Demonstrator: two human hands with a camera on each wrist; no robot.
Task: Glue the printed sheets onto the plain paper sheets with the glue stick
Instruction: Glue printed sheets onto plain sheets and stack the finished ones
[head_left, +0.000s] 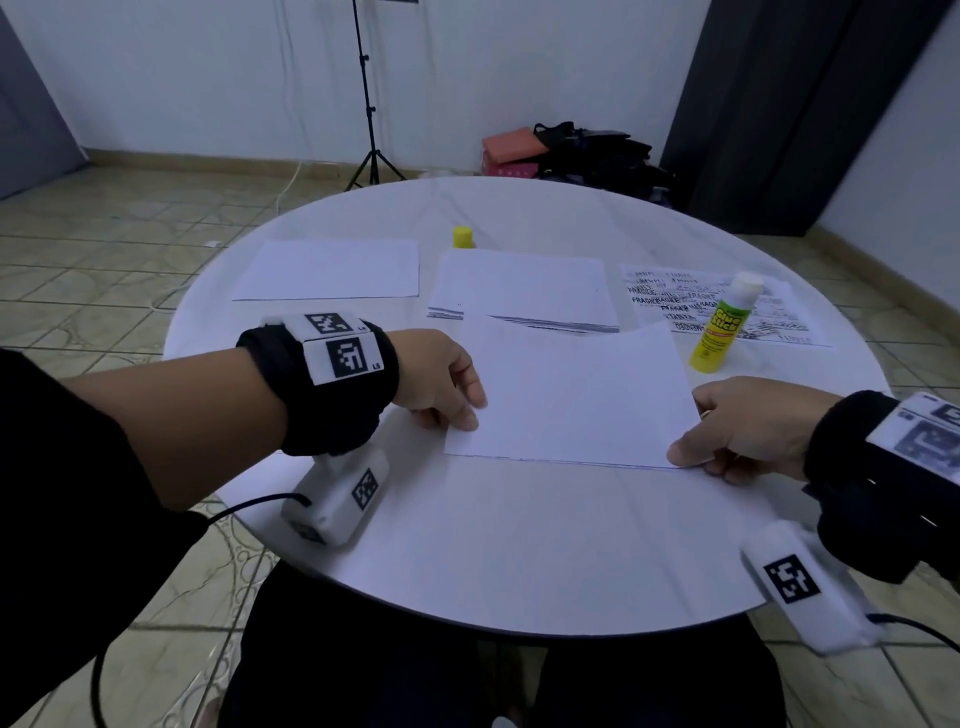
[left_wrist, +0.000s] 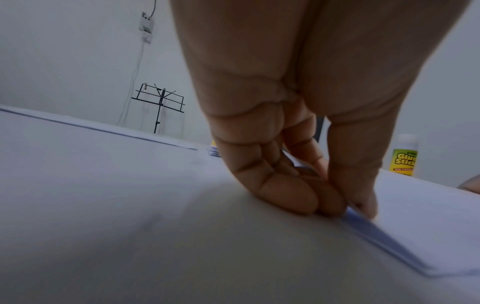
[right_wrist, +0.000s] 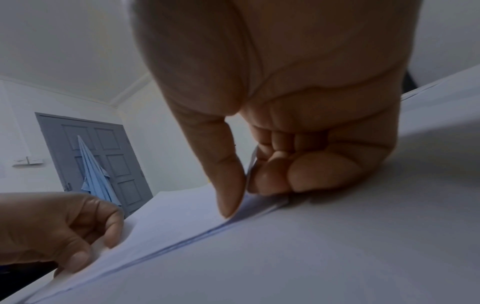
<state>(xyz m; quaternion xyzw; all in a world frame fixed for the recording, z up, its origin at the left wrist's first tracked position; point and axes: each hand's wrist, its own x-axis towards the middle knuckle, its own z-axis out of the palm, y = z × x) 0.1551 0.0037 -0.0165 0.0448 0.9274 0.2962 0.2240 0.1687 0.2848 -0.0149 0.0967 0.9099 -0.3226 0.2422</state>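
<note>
The worktop (head_left: 519, 545) is white, as is the blank sheet (head_left: 571, 395) near its front edge. The glue stick (head_left: 719, 327) toward the right edge is yellow with a green label panel and white top; a yellow cap (head_left: 462, 237) stands near the far edge. The printed sheet (head_left: 670, 299) carries black lettering, seemingly "FRAGILE" repeated.

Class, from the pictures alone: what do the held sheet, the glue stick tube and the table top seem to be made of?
Held sheet: thin matte white paper; it lifts and bends between both hands.
Glue stick tube: probably smooth plastic, yellow with a printed label and a white top.
Table top: white and dull; whether laminate or a covering, I cannot tell.
</note>
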